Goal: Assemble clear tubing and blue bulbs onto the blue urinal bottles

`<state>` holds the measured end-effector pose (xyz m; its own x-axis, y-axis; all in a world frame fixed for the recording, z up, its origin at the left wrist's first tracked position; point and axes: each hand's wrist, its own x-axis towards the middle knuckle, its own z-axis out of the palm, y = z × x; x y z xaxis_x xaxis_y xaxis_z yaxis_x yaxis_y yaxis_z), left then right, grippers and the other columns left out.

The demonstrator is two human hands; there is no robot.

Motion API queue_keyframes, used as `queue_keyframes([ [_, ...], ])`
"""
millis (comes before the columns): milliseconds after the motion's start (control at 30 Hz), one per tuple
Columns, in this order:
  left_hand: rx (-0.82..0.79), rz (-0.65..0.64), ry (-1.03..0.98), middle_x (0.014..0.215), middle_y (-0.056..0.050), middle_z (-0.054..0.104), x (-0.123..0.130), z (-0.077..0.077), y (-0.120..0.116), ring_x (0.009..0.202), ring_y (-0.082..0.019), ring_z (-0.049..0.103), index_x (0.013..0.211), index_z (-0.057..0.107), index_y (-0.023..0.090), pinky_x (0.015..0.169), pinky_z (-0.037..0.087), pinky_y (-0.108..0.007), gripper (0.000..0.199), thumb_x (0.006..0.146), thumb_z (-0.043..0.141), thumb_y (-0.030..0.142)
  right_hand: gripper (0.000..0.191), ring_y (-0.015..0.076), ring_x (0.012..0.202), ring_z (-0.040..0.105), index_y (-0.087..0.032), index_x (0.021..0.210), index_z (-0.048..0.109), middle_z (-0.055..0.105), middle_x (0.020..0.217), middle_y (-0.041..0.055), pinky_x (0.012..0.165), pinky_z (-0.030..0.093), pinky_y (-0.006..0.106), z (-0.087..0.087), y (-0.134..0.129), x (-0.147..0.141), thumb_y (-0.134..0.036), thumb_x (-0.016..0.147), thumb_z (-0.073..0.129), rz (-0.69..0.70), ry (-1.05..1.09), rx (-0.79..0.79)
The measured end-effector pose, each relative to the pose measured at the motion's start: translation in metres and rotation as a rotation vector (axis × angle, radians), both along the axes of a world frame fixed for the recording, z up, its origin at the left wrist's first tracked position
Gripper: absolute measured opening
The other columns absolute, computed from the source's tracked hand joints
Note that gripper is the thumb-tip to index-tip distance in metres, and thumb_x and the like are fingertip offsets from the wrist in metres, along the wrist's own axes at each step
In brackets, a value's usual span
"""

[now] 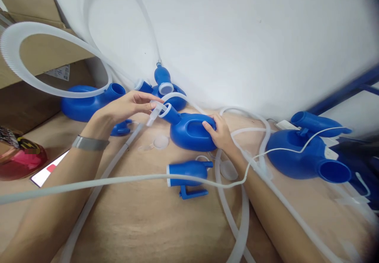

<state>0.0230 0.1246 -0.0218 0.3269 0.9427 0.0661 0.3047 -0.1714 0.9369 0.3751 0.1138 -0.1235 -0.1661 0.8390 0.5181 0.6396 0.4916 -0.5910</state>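
Observation:
A blue plastic urinal bottle (pixel 189 135) lies on its side mid-table, its neck pointing up and left. Its right end is gripped by my right hand (pixel 219 131), thumb over the edge of the handle recess. At the mouth, the fingers of my left hand (pixel 134 105) pinch a translucent plastic fitting (pixel 154 113) with a hanging flap. Whether the fitting is seated in the neck I cannot tell. Nearer to me lies a blue funnel-shaped piece (pixel 188 173) with a white rim and a clip. A round translucent cap (pixel 160 141) rests left of the bottle.
More blue bottles stand at left (pixel 79 103) and right (pixel 293 156); another is behind, with a tubed blue funnel (pixel 162 75). Translucent hoses (pixel 118 156) loop over the wooden table (pixel 142 223). A thin cable (pixel 118 180) crosses in front. A cardboard box (pixel 32 109) and red object (pixel 26 162) sit left.

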Motion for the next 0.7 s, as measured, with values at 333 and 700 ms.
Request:
queue_keyframes([
  [333, 0.086, 0.059, -0.003, 0.096, -0.009, 0.081, 0.011, -0.023, 0.013, 0.095, -0.028, 0.074, 0.093, 0.084, 0.022, 0.089, 0.062, -0.039, 0.039, 0.083, 0.084, 0.060, 0.051, 0.0342, 0.111, 0.067, -0.026, 0.105, 0.067, 0.073, 0.111, 0.0108, 0.104, 0.052, 0.056, -0.001, 0.000, 0.000, -0.074, 0.101, 0.051, 0.002, 0.014, -0.002],
  [700, 0.006, 0.460, -0.434, 0.093, -0.006, 0.075, 0.042, -0.057, 0.029, 0.081, -0.018, 0.074, 0.114, 0.069, 0.018, 0.082, 0.064, -0.034, 0.034, 0.104, 0.063, 0.050, 0.055, 0.0347, 0.113, 0.065, -0.026, 0.106, 0.065, 0.072, 0.112, 0.0119, 0.107, 0.051, 0.057, -0.001, 0.002, 0.001, -0.078, 0.099, 0.049, 0.012, 0.008, -0.002],
])
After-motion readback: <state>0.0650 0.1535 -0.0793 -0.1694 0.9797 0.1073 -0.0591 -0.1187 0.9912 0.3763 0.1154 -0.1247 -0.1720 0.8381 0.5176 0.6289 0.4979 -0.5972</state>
